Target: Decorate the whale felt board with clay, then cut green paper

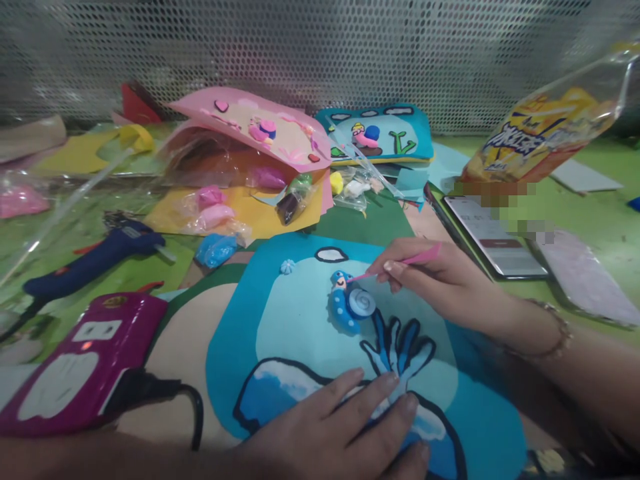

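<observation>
A blue paper picture (233, 333) lies before me, with a lighter blue middle. On it sits a blue clay snail (344, 310) with white dots, a spiral shell and a smiling face. My right hand (420, 270) pinches a thin pink modelling tool (423, 256), whose tip is at the snail's face. Flat on the lower part of the paper rests my left hand (345, 427), fingers spread over the cloud-like blue shape (280, 387). Between the hands is a black-outlined blue plant (400, 350). A small pale blue clay piece (287, 267) sits at the upper left.
At left are a blue glue gun (95, 257) and a magenta power strip (90, 360) with a black plug. Bagged clay (216, 249) and two finished snail pictures (375, 133) lie behind. A phone (495, 237), a pale case (587, 273) and a snack bag (530, 140) are at right.
</observation>
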### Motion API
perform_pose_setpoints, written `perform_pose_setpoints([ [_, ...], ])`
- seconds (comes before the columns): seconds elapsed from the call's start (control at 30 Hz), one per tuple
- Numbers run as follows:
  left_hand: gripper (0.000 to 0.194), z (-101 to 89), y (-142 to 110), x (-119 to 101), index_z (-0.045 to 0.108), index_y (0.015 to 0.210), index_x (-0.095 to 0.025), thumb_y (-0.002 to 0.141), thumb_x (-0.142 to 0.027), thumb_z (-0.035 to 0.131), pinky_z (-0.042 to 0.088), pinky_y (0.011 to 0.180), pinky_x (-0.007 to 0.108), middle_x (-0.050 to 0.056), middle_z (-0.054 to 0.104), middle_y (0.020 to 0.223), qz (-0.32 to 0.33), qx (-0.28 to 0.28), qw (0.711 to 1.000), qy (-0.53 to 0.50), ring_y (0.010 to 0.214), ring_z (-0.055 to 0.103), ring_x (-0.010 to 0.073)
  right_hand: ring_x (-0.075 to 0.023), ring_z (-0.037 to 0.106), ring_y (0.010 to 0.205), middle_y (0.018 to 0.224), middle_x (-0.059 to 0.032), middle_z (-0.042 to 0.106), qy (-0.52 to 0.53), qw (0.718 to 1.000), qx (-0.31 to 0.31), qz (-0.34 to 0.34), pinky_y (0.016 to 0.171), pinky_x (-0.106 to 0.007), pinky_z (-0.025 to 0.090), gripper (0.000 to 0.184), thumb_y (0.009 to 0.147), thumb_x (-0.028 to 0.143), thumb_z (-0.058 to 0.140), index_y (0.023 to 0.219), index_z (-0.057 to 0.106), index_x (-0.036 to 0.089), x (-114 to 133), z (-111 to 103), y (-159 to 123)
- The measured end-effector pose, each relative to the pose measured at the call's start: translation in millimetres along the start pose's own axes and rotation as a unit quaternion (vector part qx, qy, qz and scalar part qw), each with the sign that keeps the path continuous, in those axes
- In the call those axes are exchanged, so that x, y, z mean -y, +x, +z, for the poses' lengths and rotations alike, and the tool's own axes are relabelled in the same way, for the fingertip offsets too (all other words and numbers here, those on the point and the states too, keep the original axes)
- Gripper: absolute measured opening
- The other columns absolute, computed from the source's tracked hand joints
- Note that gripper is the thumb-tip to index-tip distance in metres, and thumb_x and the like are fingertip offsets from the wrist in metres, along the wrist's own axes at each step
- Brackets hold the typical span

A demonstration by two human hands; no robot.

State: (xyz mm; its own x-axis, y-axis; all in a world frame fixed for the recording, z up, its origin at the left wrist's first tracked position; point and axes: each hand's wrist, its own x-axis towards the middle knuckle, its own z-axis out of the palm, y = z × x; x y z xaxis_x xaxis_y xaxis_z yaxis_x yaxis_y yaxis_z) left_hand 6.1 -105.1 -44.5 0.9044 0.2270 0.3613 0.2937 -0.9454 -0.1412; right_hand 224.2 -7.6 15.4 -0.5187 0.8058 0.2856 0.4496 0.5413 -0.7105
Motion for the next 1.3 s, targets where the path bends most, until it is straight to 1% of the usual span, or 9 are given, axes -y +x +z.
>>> perform_pose_setpoints([
  [0.13, 0.037, 2.2, -0.2, -0.7, 0.053, 0.129, -0.031, 0.093, -0.039, 0.049, 0.043, 0.103, 0.036, 0.000, 0.048, 0.140, 0.001, -0.010, 1.000, 0.005, 0.132, 0.040, 0.0233, -0.0115, 0.058, 0.063, 0.079, -0.0051, 0.067, -0.010, 1.000, 0.006, -0.010, 0.058, -0.024, 0.047, 0.023, 0.092, 0.021, 0.047, 0.092, 0.070, 0.017, -1.3, 1.0, -0.1],
  [0.3, 0.038, 0.7, -0.4, -0.1, 0.051, 0.131, -0.030, 0.093, -0.038, 0.049, 0.042, 0.104, 0.037, 0.001, 0.047, 0.141, 0.005, 0.006, 1.000, 0.003, 0.133, 0.038, 0.0239, -0.0126, 0.059, 0.067, 0.079, -0.0054, 0.067, -0.025, 1.000, 0.002, -0.014, 0.060, -0.024, 0.047, 0.023, 0.091, 0.020, 0.048, 0.091, 0.070, 0.016, -1.2, 1.2, -0.4],
  [0.47, 0.039, 0.8, -0.8, -0.1, 0.051, 0.132, -0.030, 0.093, -0.038, 0.049, 0.041, 0.104, 0.037, 0.001, 0.047, 0.141, 0.003, 0.003, 1.000, -0.002, 0.134, 0.037, 0.0243, -0.0111, 0.058, 0.061, 0.079, -0.0051, 0.067, 0.012, 1.000, -0.010, 0.009, 0.057, -0.023, 0.046, 0.024, 0.093, 0.022, 0.046, 0.087, 0.069, 0.016, -0.1, 2.1, -0.6],
  [0.63, 0.038, 0.4, -0.4, 0.9, 0.051, 0.131, -0.032, 0.094, -0.039, 0.048, 0.041, 0.104, 0.036, -0.001, 0.048, 0.141, 0.003, 0.005, 1.000, 0.009, 0.133, 0.038, 0.0233, -0.0106, 0.060, 0.064, 0.082, -0.0050, 0.067, 0.013, 1.000, -0.007, 0.020, 0.057, -0.022, 0.047, 0.023, 0.092, 0.020, 0.046, 0.082, 0.067, 0.016, -0.8, 2.9, 0.4],
  [0.77, 0.039, -1.5, -0.4, 2.6, 0.051, 0.132, -0.030, 0.094, -0.040, 0.047, 0.041, 0.104, 0.036, 0.000, 0.048, 0.141, 0.022, 0.003, 1.000, 0.014, 0.133, 0.039, 0.0240, -0.0100, 0.059, 0.060, 0.078, -0.0038, 0.067, 0.028, 0.999, -0.014, 0.033, 0.055, -0.021, 0.047, 0.021, 0.091, 0.020, 0.047, 0.082, 0.066, 0.016, -0.3, 3.3, 0.5],
  [0.9, 0.039, -1.7, -0.4, 2.1, 0.050, 0.132, -0.031, 0.095, -0.039, 0.046, 0.041, 0.104, 0.035, -0.001, 0.046, 0.142, 0.005, 0.017, 1.000, 0.009, 0.134, 0.037, 0.0233, -0.0093, 0.058, 0.058, 0.074, -0.0029, 0.066, 0.053, 0.997, -0.034, 0.041, 0.054, -0.020, 0.047, 0.022, 0.091, 0.020, 0.047, 0.081, 0.066, 0.016, 1.1, 3.5, 0.7],
  [1.07, 0.040, -1.4, -0.4, 2.6, 0.049, 0.133, -0.032, 0.094, -0.040, 0.046, 0.042, 0.104, 0.035, -0.001, 0.046, 0.142, 0.019, 0.009, 1.000, 0.018, 0.133, 0.038, 0.0233, -0.0098, 0.059, 0.060, 0.076, -0.0034, 0.067, 0.044, 0.998, -0.020, 0.049, 0.055, -0.021, 0.047, 0.022, 0.090, 0.021, 0.048, 0.080, 0.067, 0.017, -0.4, 3.7, 1.3],
  [1.2, 0.038, -1.6, 0.2, 2.0, 0.050, 0.131, -0.034, 0.094, -0.041, 0.046, 0.042, 0.104, 0.034, -0.003, 0.046, 0.142, 0.002, 0.014, 1.000, 0.015, 0.133, 0.038, 0.0215, -0.0094, 0.058, 0.060, 0.076, -0.0032, 0.067, 0.045, 0.998, -0.022, 0.047, 0.055, -0.020, 0.047, 0.022, 0.090, 0.019, 0.047, 0.081, 0.067, 0.016, -1.1, 3.8, 0.8],
  [1.3, 0.038, -1.6, 0.4, 1.6, 0.051, 0.131, -0.032, 0.094, -0.041, 0.047, 0.043, 0.102, 0.034, -0.001, 0.047, 0.142, 0.005, 0.008, 1.000, 0.015, 0.132, 0.040, 0.0218, -0.0091, 0.058, 0.061, 0.076, -0.0029, 0.067, 0.034, 0.998, -0.013, 0.044, 0.056, -0.020, 0.047, 0.023, 0.090, 0.018, 0.047, 0.082, 0.068, 0.016, -1.6, 3.9, 0.6],
])
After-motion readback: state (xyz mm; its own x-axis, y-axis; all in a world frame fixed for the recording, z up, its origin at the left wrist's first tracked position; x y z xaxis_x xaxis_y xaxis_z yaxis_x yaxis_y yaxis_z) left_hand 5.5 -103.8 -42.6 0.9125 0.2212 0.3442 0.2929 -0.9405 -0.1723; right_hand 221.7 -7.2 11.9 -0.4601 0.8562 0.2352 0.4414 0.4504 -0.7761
